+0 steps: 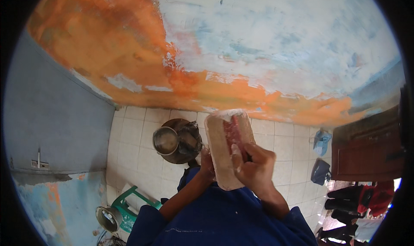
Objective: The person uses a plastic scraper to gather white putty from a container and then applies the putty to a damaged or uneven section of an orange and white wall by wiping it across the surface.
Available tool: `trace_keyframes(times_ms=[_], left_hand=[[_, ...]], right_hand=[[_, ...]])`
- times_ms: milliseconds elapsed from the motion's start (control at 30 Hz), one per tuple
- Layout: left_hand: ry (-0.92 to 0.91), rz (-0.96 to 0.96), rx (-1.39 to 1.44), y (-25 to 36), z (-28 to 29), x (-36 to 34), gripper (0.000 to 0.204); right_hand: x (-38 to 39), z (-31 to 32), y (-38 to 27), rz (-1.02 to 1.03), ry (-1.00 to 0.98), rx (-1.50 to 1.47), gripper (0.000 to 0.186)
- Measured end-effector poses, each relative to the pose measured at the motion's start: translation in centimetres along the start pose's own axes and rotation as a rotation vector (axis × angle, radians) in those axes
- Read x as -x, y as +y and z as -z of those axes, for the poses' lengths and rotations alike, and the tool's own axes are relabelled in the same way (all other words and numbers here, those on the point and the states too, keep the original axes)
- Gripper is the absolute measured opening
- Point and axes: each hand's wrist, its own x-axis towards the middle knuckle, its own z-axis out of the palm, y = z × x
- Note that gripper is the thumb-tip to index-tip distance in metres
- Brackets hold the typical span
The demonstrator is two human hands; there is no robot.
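Note:
My right hand (pixel 255 165) is closed around the reddish handle of a plastering float (pixel 219 159), a long beige board with rounded corners and whitish smears. The board is held up in front of my chest, its handle side toward me. At the board's left edge is my left hand (pixel 207 165), its fingers curled and partly hidden behind the board. Whether it grips the board or a small thing beside it does not show. Beyond the float rises a wall (pixel 276 39) with patchy white, pale blue and orange coating.
Left of the float, a round brown stand (pixel 177 159) bears a metal pot (pixel 165 141) and dark, crumpled stuff. A green plastic chair (pixel 129 220) and a bucket (pixel 108 219) are at lower left. Bags (pixel 321 171) lie by a brown wooden door (pixel 366 144); dark and red clothing (pixel 362 200) shows below.

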Motion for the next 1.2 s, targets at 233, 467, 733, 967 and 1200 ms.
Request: trace_keyframes(times_ms=[233,467,733,967,1200], left_hand=[[-0.043,-0.077,0.146,-0.1,-0.2,-0.4,0.073],[0.148,0.038,-0.032,0.8,-1.4,-0.2,0.083],[-0.035,-0.072,0.316,0.0,0.3,-0.6,0.068],[0.198,0.01,-0.063,0.7,-0.5,-0.3,0.081],[0.136,-0.078,0.221,-0.2,1.6,-0.2,0.072]], right_hand=[[1.6,0.5,0.8,0.109,-0.148,0.102,0.013],[-0.5,2.0,-0.2,0.1,-0.015,0.063,0.015],[1.9,1.5,1.6,0.171,-0.227,0.104,0.008],[-0.4,2.9,1.7,0.305,-0.105,0.147,0.014],[0.1,2.4,2.6,0.271,-0.2,0.255,0.011]])
